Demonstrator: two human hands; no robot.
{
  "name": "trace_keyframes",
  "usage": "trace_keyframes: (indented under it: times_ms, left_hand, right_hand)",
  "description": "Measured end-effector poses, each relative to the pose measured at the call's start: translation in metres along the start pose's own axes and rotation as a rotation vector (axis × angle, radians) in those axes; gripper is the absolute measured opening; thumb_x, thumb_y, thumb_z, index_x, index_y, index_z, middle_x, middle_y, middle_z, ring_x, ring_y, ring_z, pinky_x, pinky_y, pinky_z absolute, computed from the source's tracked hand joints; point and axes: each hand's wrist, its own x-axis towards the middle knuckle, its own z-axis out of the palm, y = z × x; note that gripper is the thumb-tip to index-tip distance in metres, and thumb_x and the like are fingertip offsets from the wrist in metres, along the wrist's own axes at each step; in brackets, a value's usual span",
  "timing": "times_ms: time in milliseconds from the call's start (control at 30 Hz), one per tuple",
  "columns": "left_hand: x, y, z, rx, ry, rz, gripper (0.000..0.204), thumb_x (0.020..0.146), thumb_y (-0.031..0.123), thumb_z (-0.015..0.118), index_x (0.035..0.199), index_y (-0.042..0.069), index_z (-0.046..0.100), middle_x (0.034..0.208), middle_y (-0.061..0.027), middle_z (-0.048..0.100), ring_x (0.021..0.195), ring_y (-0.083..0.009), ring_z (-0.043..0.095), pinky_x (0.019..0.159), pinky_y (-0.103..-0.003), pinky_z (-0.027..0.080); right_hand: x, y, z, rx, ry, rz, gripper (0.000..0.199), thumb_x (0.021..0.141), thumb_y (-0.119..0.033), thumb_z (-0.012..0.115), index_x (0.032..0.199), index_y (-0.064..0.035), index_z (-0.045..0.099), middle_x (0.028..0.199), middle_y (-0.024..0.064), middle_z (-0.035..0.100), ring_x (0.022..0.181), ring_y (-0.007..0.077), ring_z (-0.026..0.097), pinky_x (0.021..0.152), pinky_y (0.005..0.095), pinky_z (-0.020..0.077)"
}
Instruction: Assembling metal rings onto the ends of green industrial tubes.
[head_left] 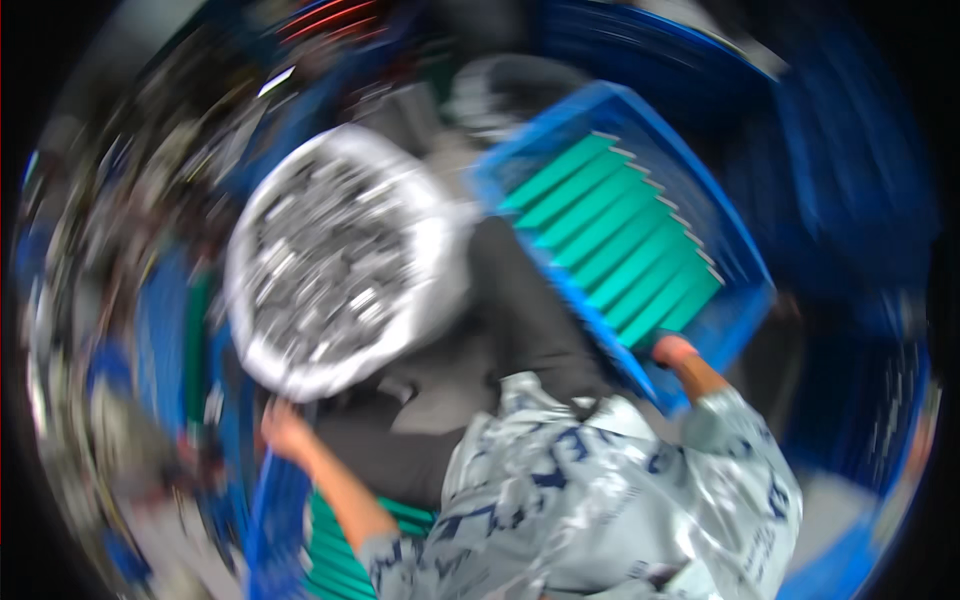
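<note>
Right hand [676, 352] was clamped on the near corner of the blue crate [740, 262], which ran up and away from it, while left hand [283, 428] gripped another crate's rim [268, 500], lower left.

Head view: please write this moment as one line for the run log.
right hand: grips rim of blue crate with teal dividers | left hand: on a second blue crate | round bowl of metal parts between | picture blurred
</note>
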Motion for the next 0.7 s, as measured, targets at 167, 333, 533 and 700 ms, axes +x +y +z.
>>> trace_keyframes:
  times_ms: [167,333,533,700]
  left_hand:
    - [-0.013,0.072,0.016,-0.503,0.108,-0.152,0.029,0.106,0.019,0.084,0.128,0.002,0.078,0.115,-0.0137,0.084,0.106,-0.0219,0.08,0.097,-0.038,0.063]
    - [-0.086,0.053,-0.056,-0.41,0.252,-0.045,0.026,0.109,0.013,0.081,0.13,0.0,0.076,0.123,-0.0108,0.082,0.115,-0.0195,0.079,0.102,-0.036,0.063]
    - [-0.117,-0.089,-0.131,-0.332,0.542,-0.338,0.035,0.107,0.015,0.082,0.137,-0.001,0.074,0.134,-0.0176,0.079,0.125,-0.0282,0.077,0.112,-0.041,0.059]
    - [-0.243,-0.306,-0.236,0.501,0.543,-0.794,0.07,0.091,0.024,0.089,0.151,-0.001,0.063,0.152,-0.0261,0.067,0.141,-0.047,0.064,0.123,-0.055,0.052]
  right_hand:
    - [-0.001,-0.111,-0.214,1.257,0.646,-0.611,0.048,0.116,-0.025,0.074,0.157,-0.0005,0.068,0.137,0.0092,0.076,0.113,0.017,0.07,0.101,0.034,0.0579]
    - [-0.182,-0.358,-0.305,1.17,0.683,-1.325,0.047,0.117,-0.004,0.065,0.163,0.002,0.062,0.162,0.0151,0.068,0.143,0.0225,0.066,0.123,0.0372,0.0511]
    - [-0.287,-0.528,-0.286,0.369,0.828,-1.588,0.063,0.108,-0.008,0.074,0.168,0.0003,0.056,0.167,0.0204,0.062,0.157,0.0366,0.054,0.131,0.0472,0.0417]
    - [-0.289,-0.57,-0.258,-0.37,0.857,-1.479,0.065,0.106,-0.031,0.073,0.163,-0.0007,0.062,0.167,0.0271,0.059,0.159,0.0504,0.048,0.133,0.0576,0.038]
